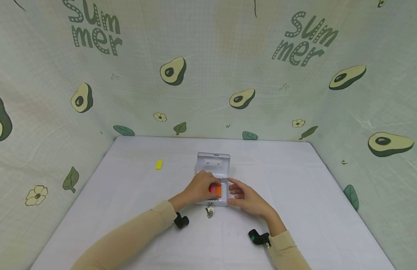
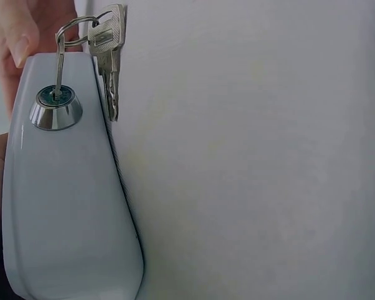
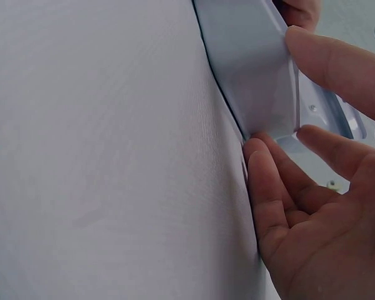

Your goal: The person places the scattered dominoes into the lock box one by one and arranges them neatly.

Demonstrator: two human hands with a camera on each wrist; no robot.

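A small pale grey metal cash box point(image 1: 224, 200) sits on the table, its lid point(image 1: 213, 162) raised at the back. My left hand point(image 1: 200, 187) reaches into it and pinches a small orange block point(image 1: 219, 191) between thumb and fingers. Red and pink pieces show beside the block, partly hidden by the hand. Keys point(image 2: 107, 53) hang on a ring from the lock point(image 2: 56, 107) at the box's front. My right hand point(image 1: 250, 198) touches the right wall point(image 3: 253, 75), thumb and index fingertip at its rim, the other fingers bent low beside it.
A yellow block point(image 1: 159, 165) lies on the white-covered table point(image 1: 279, 168), behind and left of the box. A patterned cloth point(image 1: 208, 67) surrounds the back and sides. Black wrist cameras point(image 1: 259, 237) sit at both wrists.
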